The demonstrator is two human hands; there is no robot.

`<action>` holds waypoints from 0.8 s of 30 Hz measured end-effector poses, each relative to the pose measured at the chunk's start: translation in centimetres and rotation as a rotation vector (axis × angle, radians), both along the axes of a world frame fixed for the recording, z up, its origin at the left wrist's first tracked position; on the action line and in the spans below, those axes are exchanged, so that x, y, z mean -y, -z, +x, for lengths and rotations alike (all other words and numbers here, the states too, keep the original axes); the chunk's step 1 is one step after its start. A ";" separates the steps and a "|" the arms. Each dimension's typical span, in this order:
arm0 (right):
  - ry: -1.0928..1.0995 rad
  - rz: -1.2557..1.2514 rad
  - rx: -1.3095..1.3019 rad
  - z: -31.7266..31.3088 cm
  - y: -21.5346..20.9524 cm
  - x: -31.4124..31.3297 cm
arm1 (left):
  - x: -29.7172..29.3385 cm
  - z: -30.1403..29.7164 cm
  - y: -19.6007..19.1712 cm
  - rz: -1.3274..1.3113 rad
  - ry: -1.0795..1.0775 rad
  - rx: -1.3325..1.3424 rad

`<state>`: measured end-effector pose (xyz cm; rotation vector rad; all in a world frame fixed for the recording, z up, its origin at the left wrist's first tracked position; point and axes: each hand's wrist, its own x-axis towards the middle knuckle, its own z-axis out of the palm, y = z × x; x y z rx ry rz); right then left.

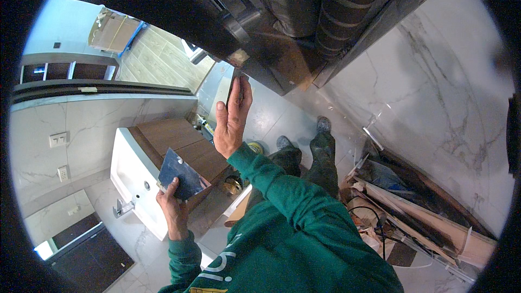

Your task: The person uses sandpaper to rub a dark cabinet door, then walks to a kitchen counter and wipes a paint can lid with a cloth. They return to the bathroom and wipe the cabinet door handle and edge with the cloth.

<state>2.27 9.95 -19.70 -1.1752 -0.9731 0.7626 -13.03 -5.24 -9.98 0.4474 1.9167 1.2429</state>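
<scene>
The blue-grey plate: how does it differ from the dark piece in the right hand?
The blue-grey plate shows a broad flat face; the dark piece shows only a narrow strip. In view, the plate overlaps the brown vanity cabinet; the dark piece points up toward the dark door. Both are hand-held, by the left hand and right hand respectively.
</scene>
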 end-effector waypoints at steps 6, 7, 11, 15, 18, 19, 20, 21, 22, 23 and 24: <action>0.041 0.007 0.022 -0.4 0.1 -0.8 | 0.3 -0.7 0.2 -0.012 0.006 -0.003; 0.042 0.008 0.009 -0.5 0.1 -0.9 | 0.3 -0.8 0.2 -0.021 0.009 0.000; 0.053 0.015 0.019 -0.8 0.1 -1.1 | 0.4 -0.8 0.1 -0.003 0.018 0.036; 0.064 0.017 0.025 -1.0 0.1 -1.2 | 0.3 -0.6 0.1 -0.055 0.065 -0.027; 0.081 0.018 0.029 -1.3 0.2 -1.3 | 0.3 -0.7 0.1 -0.050 0.072 -0.031; 0.083 0.018 0.025 -1.4 0.2 -1.4 | 0.4 -0.7 0.1 -0.055 0.072 -0.035; 0.087 0.023 0.017 -1.5 0.2 -1.5 | 0.4 -0.8 0.2 -0.058 0.073 -0.038; 0.092 0.019 0.015 -1.6 0.3 -1.5 | 0.4 -0.8 0.2 -0.055 0.068 -0.034; 0.098 0.019 0.010 -1.7 0.3 -1.6 | 0.4 -0.9 0.3 -0.051 0.064 -0.030; 0.103 0.020 0.007 -1.8 0.3 -1.7 | 0.3 -0.9 0.4 -0.048 0.059 -0.026; 0.111 0.020 0.007 -1.9 0.3 -1.7 | 0.3 -1.0 0.4 -0.036 0.046 -0.015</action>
